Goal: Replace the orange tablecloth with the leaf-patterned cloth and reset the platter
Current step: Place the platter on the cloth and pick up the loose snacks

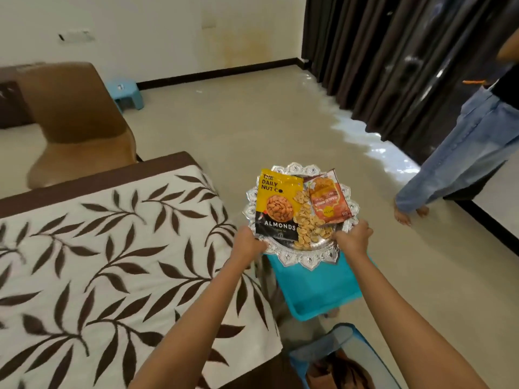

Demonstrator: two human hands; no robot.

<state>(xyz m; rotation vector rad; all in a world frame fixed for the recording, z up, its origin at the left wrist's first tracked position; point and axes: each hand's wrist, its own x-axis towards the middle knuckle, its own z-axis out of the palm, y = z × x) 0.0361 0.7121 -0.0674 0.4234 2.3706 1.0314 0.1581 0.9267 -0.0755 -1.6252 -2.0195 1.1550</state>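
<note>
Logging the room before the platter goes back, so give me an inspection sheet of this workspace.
Surface: leaf-patterned cloth lies spread flat.
Job's things: silver platter over a turquoise stool, carrying almonds packet, orange packet, loose snacks.
Clutter: blue basket at the bottom edge, contents unclear.
Hands: left hand and right hand grip the platter's near rim.
Cables: nothing seen.
Surroundings: brown chair, dark curtains, a standing person.
</note>
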